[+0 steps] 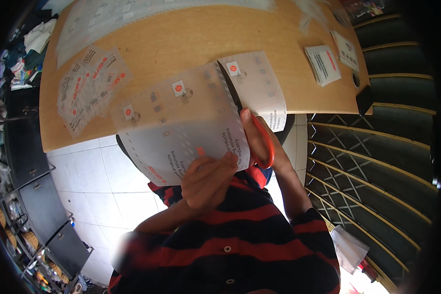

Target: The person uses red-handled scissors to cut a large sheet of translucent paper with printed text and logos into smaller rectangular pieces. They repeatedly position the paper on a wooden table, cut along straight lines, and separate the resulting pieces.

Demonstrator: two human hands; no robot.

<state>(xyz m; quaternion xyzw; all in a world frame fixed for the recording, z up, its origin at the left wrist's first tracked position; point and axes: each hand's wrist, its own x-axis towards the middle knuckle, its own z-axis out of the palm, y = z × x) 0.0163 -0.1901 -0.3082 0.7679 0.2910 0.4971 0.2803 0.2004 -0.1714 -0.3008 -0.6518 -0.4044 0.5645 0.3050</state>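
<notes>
My right hand [255, 134] is closed around the orange-red handles of a pair of scissors [233, 92], whose dark blades point away from me. The blades lie along a line between a wide translucent printed sheet [174, 120] and a narrower printed piece [262, 81] to its right. Whether the two are still joined at the far end, I cannot tell. With fingers and thumb pinched, my left hand [208, 179] grips the near edge of the wide sheet, which hangs over the table's front edge towards me.
Several cut printed pieces [90, 85] overlap at the left of the wooden table [176, 36]. A long translucent sheet [100, 22] lies along the far side. Stacked printed cards [323, 64] sit at the right. Dark cabinets [41, 201] stand left, a metal folding gate [362, 147] right.
</notes>
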